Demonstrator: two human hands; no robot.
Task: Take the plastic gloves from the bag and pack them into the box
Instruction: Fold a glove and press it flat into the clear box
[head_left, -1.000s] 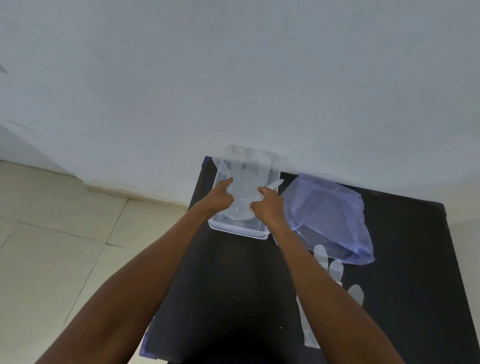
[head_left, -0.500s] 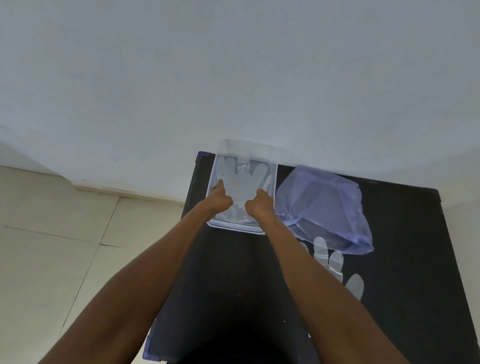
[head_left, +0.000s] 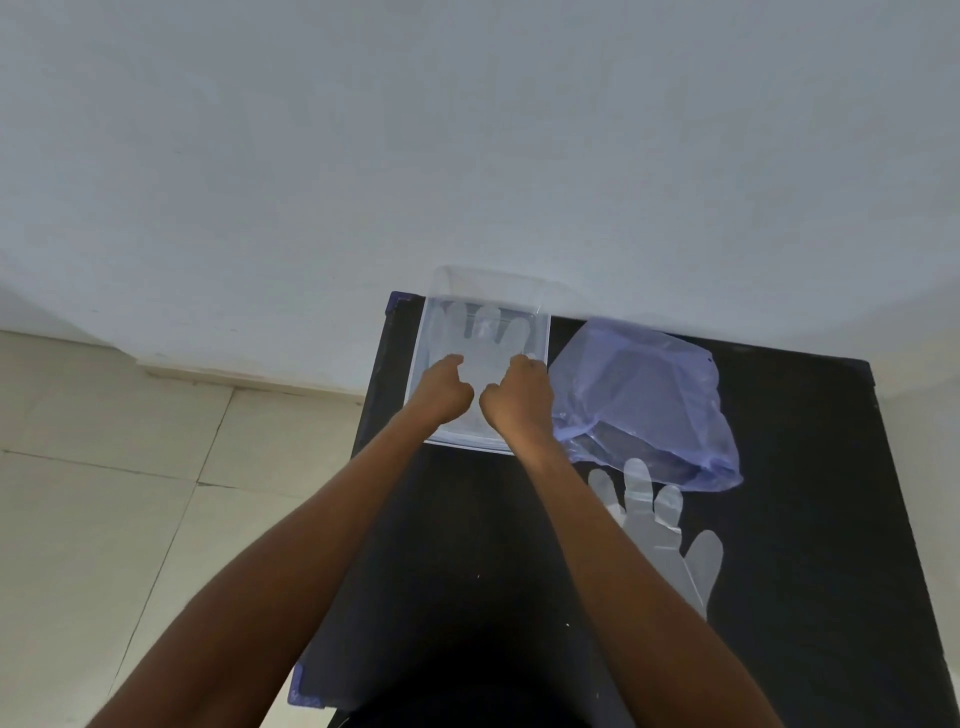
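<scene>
A clear plastic box (head_left: 422, 358) stands at the far left corner of the black table (head_left: 467, 545), its open lid leaning back against the wall. A translucent plastic glove (head_left: 485, 338) lies flat inside it, fingers pointing away from me. My left hand (head_left: 441, 395) and my right hand (head_left: 517, 400) are both over the box, fingertips pinching the glove's near part. A crumpled purple plastic bag (head_left: 649, 400) lies just right of the box. Another clear glove (head_left: 660, 525) lies flat on the table in front of the bag.
A white wall (head_left: 467, 156) rises right behind the table. Beige floor tiles (head_left: 130, 493) lie to the left, below the table's left edge. The right table edge runs along the frame's right side.
Both hands have lowered the glove from held up above the box to flat inside it. My head has tipped so the table sits slightly higher and closer in view.
</scene>
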